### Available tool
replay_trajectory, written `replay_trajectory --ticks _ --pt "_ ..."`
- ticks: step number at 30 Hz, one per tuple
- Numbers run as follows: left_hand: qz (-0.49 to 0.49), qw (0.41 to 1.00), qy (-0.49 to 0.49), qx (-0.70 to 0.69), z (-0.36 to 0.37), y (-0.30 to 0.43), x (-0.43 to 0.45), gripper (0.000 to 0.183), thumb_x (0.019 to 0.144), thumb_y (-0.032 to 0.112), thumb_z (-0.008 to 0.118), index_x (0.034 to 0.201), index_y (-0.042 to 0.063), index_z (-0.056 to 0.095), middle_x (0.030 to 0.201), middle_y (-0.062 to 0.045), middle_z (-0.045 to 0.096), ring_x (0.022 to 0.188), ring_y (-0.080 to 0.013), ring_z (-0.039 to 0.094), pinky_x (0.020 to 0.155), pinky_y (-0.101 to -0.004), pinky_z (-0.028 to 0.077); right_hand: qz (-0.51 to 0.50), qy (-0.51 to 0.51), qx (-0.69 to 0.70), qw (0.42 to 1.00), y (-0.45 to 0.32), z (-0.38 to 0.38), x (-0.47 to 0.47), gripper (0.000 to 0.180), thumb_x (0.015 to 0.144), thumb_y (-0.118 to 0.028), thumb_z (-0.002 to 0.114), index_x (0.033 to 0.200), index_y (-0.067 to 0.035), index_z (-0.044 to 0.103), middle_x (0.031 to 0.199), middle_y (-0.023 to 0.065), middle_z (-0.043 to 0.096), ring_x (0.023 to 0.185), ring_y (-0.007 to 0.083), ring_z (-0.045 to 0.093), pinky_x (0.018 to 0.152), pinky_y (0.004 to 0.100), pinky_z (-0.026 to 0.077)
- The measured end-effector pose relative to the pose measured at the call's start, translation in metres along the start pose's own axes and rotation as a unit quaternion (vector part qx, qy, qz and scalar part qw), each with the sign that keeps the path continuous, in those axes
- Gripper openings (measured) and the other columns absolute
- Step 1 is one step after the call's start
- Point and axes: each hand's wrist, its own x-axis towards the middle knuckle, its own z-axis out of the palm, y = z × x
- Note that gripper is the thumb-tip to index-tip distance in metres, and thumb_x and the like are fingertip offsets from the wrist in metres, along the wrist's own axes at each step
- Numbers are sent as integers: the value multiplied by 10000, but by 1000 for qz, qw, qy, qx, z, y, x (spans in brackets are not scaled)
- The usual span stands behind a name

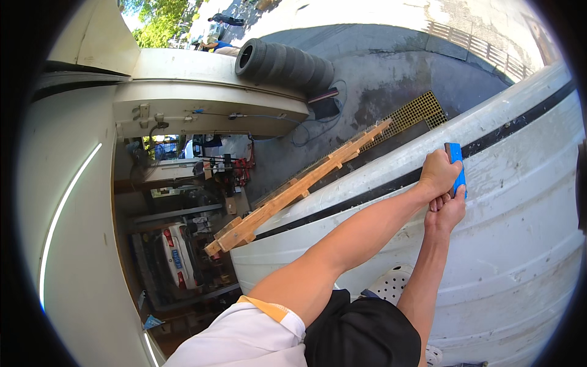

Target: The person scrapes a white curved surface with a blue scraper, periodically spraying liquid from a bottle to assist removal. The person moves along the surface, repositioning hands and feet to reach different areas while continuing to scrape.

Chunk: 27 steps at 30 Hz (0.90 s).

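Note:
A flat blue block [457,169] with a dark strip along one edge is held between my two hands above a white ribbed vehicle roof [518,197]. My left hand [440,172] grips its upper part, thumb against the blue face. Just below, my right hand [447,211] holds the lower end, its fingers curled close to the left hand. Past the block runs a black strip [500,133] along the roof near its rounded edge. Whether the block touches the roof I cannot tell. Dirt specks and streaks mark the white surface.
Against the roof edge leans a wooden ladder [293,192]. Down on the ground are a row of tires [284,64], yellow grating [415,108] and a blue hose [305,133]. A white car [176,257] stands inside the garage. White clogs [392,282] rest on the roof.

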Motion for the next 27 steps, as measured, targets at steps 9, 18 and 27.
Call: replay_trajectory --ticks 9,18,27 --pt "-78 994 8 -71 -59 -74 -58 359 874 246 748 617 14 655 586 -98 655 499 -151 588 491 -400 480 91 33 -39 995 57 -21 -50 406 1141 -389 462 954 -40 550 681 14 481 464 113 371 396 305 294" --pt "32 999 10 36 5 2 1 401 881 211 723 583 -13 575 563 -142 623 491 -204 600 506 -430 500 16 1 46 999 -14 8 -7 400 1151 -367 424 978 -39 571 722 48 574 482 122 424 417 298 311" --pt "-72 988 0 -135 -42 -53 -51 295 917 106 747 652 88 617 673 22 642 570 -88 572 521 -315 439 93 62 -29 993 36 -17 -44 380 1131 -383 511 903 -79 518 631 2 458 445 119 374 387 321 290"
